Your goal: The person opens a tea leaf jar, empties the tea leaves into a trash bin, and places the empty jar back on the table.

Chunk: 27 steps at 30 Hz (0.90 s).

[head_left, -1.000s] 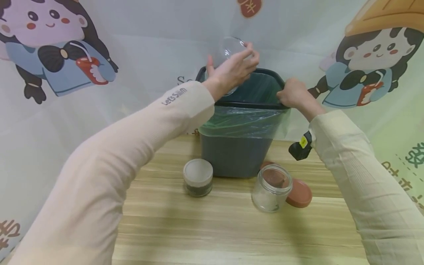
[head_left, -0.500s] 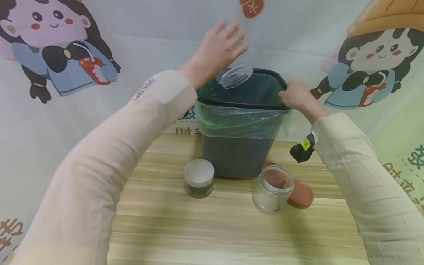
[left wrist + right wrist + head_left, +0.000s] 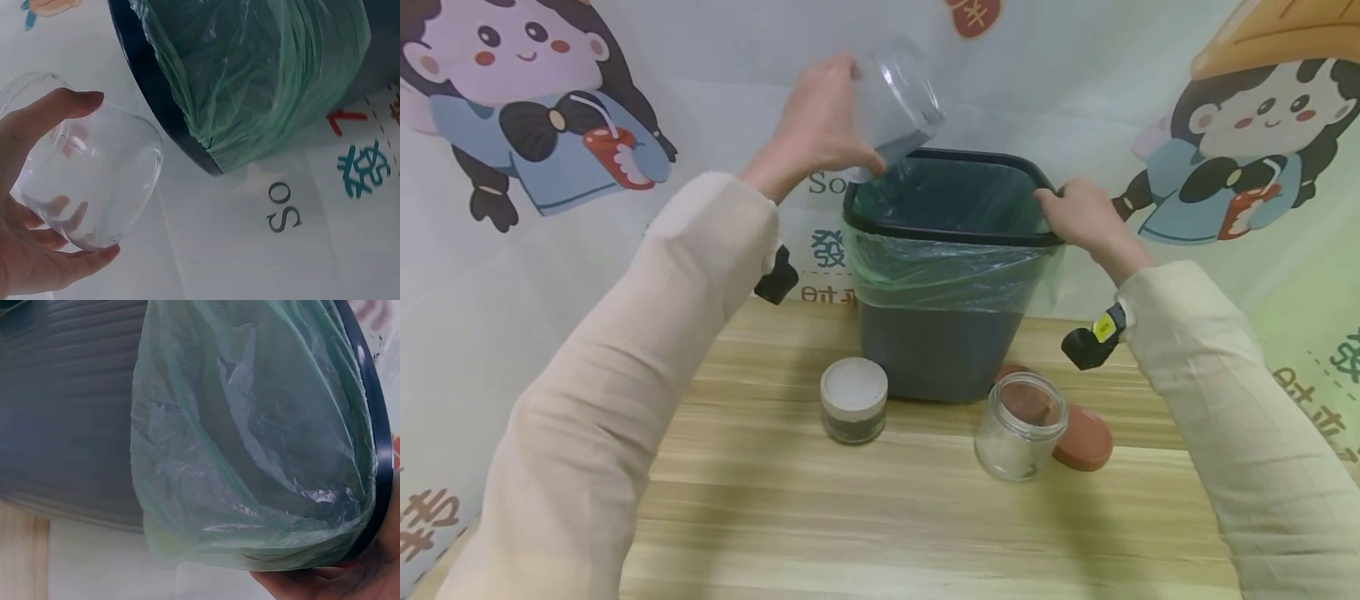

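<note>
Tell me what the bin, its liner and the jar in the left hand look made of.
Bin: dark grey, probably matte plastic, judging by its dull, ridged wall.
Liner: thin, glossy plastic film, translucent green and crinkled.
Jar: clear, smooth, bright highlights; glass or hard plastic, unclear which.

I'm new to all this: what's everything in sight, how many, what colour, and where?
Table: 1, wood-toned, underneath
Bin: 1, dark grey, on table
Bag: 1, translucent green, lining bin
Held jar: 1, clear, tilted near bin's left
Standing jar: 1, clear, before bin's right
White-topped jar: 1, white and dark, before bin's left
Red disc: at least 1, red, beside standing jar
Printed backdrop: whitish, behind
Wrist cameras: 2, black, at wrists
Sleeves: 2, cream, on arms
Left hand: holding held jar
Right hand: gripping bin's rim
</note>
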Tool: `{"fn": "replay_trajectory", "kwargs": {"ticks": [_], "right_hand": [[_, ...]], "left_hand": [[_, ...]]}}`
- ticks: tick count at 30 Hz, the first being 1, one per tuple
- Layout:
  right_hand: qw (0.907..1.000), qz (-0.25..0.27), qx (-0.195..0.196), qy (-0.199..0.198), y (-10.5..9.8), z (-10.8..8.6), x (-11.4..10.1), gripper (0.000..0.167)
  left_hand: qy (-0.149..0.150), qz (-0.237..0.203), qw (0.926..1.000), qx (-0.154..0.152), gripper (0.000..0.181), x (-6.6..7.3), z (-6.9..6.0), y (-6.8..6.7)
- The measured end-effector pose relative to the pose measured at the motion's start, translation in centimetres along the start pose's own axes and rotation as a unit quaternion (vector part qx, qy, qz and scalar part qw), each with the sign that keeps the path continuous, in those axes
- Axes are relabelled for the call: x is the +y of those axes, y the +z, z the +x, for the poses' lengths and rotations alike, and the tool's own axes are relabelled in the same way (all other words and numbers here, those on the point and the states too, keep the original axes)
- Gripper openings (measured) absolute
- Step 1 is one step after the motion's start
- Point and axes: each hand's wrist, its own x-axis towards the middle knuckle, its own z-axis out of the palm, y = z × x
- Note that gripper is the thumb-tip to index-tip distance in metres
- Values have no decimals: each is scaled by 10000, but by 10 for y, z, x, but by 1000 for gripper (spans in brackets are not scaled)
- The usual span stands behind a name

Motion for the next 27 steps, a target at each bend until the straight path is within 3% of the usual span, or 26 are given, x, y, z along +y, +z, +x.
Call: {"fn": "replay_trajectory", "kwargs": {"ticks": [4,10,17,22,27], "right_hand": [[9998,209,-41,3,-1,-1,2,45],[9998,173,-122,-19,-1,-3,4,41],[9991,373,-177,26,0,-3,6,36],[9991,401,-75,106,3,-2,7,30],[9984,549,-67,142,5,-3,6,39]], "left_hand": [[-430,-862,9953,73,97,-7,-7,0],[-795,-1521,9849,226,98,-17,-19,0],[-981,-2573,9598,543,97,-30,-36,1],[-1365,-3067,9388,773,93,-44,-50,5],[-1364,-3321,9278,1010,88,-65,-69,14]]}}
